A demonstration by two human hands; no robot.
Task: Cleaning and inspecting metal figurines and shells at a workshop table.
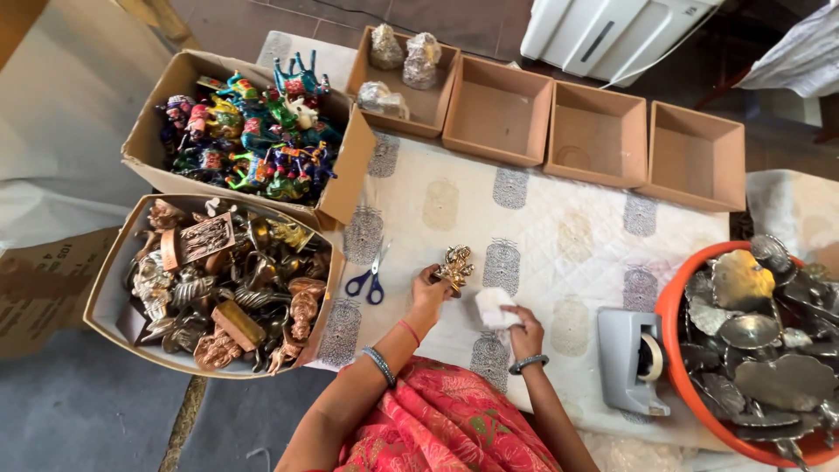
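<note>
Four shallow brown cardboard trays (594,131) line up beyond the left hand (430,288), two bigger open brown cartons (140,140) sit to its left, and a flattened printed carton (35,288) lies farther left.

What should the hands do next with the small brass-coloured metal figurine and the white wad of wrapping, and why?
Probably bring the white wad of wrapping in the right hand up against the small brass-coloured metal figurine held by the left hand and start folding it around. The figurine is bare, while wrapped pieces already sit in the first brown cardboard tray.
</note>
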